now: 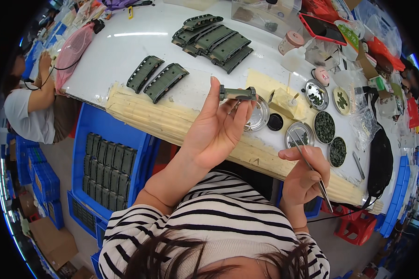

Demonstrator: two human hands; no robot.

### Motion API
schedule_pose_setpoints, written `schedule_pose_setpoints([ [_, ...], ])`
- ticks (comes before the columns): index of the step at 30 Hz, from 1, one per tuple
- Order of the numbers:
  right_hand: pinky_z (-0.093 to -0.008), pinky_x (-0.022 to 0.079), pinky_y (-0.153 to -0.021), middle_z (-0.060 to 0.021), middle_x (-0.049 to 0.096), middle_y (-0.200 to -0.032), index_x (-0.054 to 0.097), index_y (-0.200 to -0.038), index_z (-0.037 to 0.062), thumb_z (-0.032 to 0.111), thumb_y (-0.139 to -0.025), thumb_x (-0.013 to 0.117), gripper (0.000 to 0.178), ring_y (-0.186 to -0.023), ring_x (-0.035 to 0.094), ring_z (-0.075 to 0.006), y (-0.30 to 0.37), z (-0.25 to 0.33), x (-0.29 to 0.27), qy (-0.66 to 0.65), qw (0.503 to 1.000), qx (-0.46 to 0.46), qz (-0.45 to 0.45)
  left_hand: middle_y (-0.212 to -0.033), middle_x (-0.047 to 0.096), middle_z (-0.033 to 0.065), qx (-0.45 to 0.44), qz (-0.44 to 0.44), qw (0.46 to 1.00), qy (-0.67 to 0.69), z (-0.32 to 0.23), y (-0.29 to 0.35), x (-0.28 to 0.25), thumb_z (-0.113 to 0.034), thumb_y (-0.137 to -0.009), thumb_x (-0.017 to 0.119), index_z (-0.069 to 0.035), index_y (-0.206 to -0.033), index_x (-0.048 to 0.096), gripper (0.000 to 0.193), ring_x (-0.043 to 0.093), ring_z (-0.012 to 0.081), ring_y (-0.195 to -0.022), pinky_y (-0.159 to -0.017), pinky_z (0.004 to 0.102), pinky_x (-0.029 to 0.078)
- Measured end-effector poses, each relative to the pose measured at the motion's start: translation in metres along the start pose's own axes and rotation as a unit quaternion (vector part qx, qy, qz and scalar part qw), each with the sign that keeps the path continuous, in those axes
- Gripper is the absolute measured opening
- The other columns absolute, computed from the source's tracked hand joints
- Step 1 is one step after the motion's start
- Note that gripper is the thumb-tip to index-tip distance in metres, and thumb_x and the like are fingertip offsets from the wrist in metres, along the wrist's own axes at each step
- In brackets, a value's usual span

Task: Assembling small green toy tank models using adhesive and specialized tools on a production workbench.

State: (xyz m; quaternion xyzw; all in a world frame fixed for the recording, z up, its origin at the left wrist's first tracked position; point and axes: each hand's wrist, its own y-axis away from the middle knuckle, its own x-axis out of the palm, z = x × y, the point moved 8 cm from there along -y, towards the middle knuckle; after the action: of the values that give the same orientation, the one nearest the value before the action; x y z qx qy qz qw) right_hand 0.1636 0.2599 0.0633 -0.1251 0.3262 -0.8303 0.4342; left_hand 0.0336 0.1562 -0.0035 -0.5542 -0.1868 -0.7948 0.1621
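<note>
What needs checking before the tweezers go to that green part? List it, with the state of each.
1. Green part pinched firmly in left hand: ok.
2. Tweezers held in right hand: ok.
3. Tweezer tips carrying a piece: cannot tell, too small.
4. Dishes of small dark pieces within reach on the table: ok.
5. Tweezers at the part: not ok, hands apart.

White worktable bearing olive-green ribbed plastic panels; right of them, round metal dishes, apparently holding small green parts.
</note>
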Motion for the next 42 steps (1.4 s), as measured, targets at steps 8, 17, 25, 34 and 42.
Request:
schedule_pose_setpoints([
  [8,-0.0281,0.045,-0.067,-0.0127,0.066,-0.078,0.062,-0.101,-0.001,0.037,-0.099,0.046,0.041,-0.071,0.058,-0.0191,-0.003,0.003,-0.003,0.048,0.999,-0.023,0.001,-0.128,0.043,0.0188,0.042,0.004,0.996,-0.078,-0.007,0.002,-0.002,-0.034,-0.091,0.06,0.007,-0.123,0.043,0.055,0.057,0.027,-0.109,-0.092,0.0324,0.055],
  [17,-0.0318,0.044,-0.064,-0.0071,0.054,-0.077,0.067,-0.09,-0.0011,0.007,-0.092,0.054,0.016,-0.067,0.051,-0.0176,-0.044,-0.024,-0.107,0.334,0.939,0.061,-0.056,-0.134,0.047,0.0191,0.087,-0.015,0.833,-0.546,0.008,0.031,0.013,-0.007,-0.085,0.064,-0.004,-0.141,0.03,0.065,0.054,0.0254,-0.118,-0.094,0.0386,0.051],
  [25,-0.0308,0.045,-0.061,-0.0116,0.06,-0.081,0.066,-0.093,-0.0009,0.005,-0.082,0.065,0.012,-0.065,0.058,-0.0223,-0.042,-0.07,-0.11,0.421,0.873,0.224,0.1,-0.126,0.052,0.0208,0.014,-0.085,0.93,-0.357,0.015,0.036,-0.015,-0.003,-0.089,0.054,-0.004,-0.133,0.038,0.047,0.058,0.0276,-0.113,-0.096,0.0409,0.051],
  [34,-0.034,0.049,-0.065,-0.0107,0.063,-0.087,0.065,-0.09,0.0044,0.003,-0.075,0.065,0.015,-0.069,0.062,-0.0272,-0.048,-0.072,-0.095,0.474,0.839,0.164,0.212,-0.117,0.058,0.0176,0.012,-0.082,0.896,-0.436,0.0,0.042,-0.03,0.0,-0.077,0.065,0.002,-0.128,0.044,0.055,0.064,0.0228,-0.102,-0.082,0.0342,0.057],
  [42,-0.0353,0.05,-0.067,-0.0103,0.062,-0.088,0.06,-0.092,0.0025,-0.002,-0.073,0.063,0.02,-0.075,0.064,-0.0282,-0.049,-0.071,-0.1,0.452,0.857,0.163,0.188,-0.118,0.057,0.0152,-0.062,-0.027,0.917,-0.394,0.018,0.04,-0.019,0.006,-0.08,0.063,-0.001,-0.128,0.043,0.053,0.062,0.0231,-0.102,-0.089,0.0414,0.055],
])
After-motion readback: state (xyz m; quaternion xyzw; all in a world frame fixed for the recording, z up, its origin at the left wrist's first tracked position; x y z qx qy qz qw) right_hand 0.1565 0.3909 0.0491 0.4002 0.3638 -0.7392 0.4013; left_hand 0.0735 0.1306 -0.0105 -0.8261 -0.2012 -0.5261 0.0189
